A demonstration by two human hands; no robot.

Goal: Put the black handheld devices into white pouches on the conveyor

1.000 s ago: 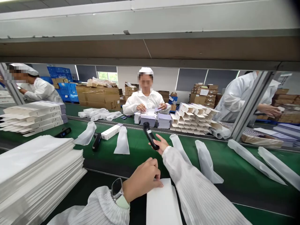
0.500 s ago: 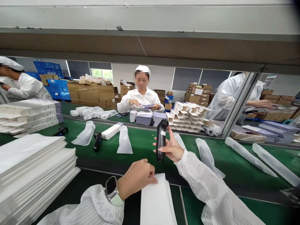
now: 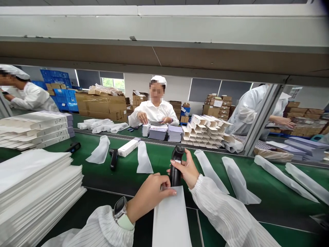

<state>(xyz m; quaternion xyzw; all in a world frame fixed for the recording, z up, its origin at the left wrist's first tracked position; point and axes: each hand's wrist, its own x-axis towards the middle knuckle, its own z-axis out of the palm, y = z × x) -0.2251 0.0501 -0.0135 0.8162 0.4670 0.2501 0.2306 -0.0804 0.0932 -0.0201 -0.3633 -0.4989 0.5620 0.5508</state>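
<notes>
My right hand (image 3: 187,168) is closed around a black handheld gimbal (image 3: 177,156), thumb across its upper part. The gimbal stands nearly upright, its lower end at the mouth of a white sleeve bag (image 3: 171,223); how far it reaches inside is hidden. With thumb and fingers, my left hand (image 3: 151,192) pinches the top edge of that bag. The bag lies flat in front of me, its lower end out of view. Beyond my hands, another black gimbal (image 3: 113,159) rests by a white box (image 3: 128,147).
A tall stack of white sleeves (image 3: 38,192) stands at the left, with white boxes (image 3: 33,128) behind it. Filled white bags (image 3: 238,180) lie along the green belt (image 3: 164,178). A person (image 3: 155,111) sits opposite, behind stacked open cartons (image 3: 203,130). A metal post (image 3: 262,120) rises at the right.
My right hand has lowered the gimbal to the mouth of the white bag. My left hand stays at the bag's top edge. The bags on the belt have shifted right.
</notes>
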